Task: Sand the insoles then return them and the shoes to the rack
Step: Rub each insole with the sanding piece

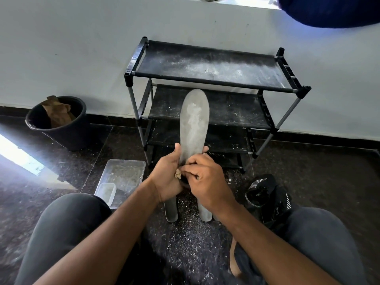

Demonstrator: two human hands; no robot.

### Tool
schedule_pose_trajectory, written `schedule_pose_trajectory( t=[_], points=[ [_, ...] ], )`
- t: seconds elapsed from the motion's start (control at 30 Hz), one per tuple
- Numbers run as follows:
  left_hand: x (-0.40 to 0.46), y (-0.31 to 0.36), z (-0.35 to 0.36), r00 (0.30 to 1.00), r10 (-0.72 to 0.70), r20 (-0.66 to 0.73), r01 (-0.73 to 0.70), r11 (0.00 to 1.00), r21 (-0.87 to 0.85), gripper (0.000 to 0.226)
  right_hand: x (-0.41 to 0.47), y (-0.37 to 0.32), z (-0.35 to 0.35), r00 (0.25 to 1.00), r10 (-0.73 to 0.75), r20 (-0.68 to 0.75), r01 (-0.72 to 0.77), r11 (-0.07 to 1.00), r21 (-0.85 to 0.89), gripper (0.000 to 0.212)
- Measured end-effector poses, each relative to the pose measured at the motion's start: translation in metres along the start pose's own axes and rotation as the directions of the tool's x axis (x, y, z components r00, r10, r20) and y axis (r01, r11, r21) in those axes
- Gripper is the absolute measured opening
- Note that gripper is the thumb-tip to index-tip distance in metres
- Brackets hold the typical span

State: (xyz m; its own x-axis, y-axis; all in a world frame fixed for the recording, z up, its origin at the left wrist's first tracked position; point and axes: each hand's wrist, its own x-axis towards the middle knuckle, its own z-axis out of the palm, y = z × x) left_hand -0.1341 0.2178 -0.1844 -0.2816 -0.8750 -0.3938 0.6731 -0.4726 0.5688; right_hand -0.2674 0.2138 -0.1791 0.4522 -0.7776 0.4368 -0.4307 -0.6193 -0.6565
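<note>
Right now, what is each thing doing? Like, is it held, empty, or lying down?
Grey insole: held upright, dusty.
Left hand: grips the insole's lower end.
Right hand: fingers curled, pressing a small tan scrap against the insole.
Shoe rack: standing, shelves bare and dusty.
Two insoles on the floor: lying flat.
Black shoe: on the floor, off the rack.
Black bucket: upright, brown scraps inside.
Clear tray: open, dusty.

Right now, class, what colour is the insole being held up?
Grey, with pale dusty patches; the insole shows best in the head view.
</note>
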Motion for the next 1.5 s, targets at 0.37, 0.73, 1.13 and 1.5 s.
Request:
schedule_pose_trajectory(
  t=[0.37, 0.73, 1.13, 1.5],
  points=[
    [-0.003, 0.002, 0.0, 0.999, 0.037, -0.029, -0.038, 0.999, -0.016, 0.074, -0.001, 0.002, -0.002, 0.999, -0.02, 0.029, 0.02, 1.0, -0.012, 0.009],
    [-0.002, 0.003, -0.003, 0.996, 0.053, -0.074, -0.055, 0.998, -0.025, 0.074, -0.002, 0.003, -0.003, 0.998, 0.002, 0.059, -0.002, 1.0, -0.007, 0.008],
    [0.004, 0.008, -0.014, 0.983, 0.117, -0.14, -0.137, 0.98, -0.146, 0.078, -0.007, 0.0, -0.006, 0.971, -0.05, 0.235, 0.047, 0.999, 0.021, 0.009],
    [0.001, 0.003, -0.001, 0.996, 0.063, -0.058, -0.064, 0.998, -0.004, 0.082, -0.001, -0.009, -0.001, 0.997, -0.065, 0.038, 0.065, 0.998, 0.007, 0.008]
  ],
)
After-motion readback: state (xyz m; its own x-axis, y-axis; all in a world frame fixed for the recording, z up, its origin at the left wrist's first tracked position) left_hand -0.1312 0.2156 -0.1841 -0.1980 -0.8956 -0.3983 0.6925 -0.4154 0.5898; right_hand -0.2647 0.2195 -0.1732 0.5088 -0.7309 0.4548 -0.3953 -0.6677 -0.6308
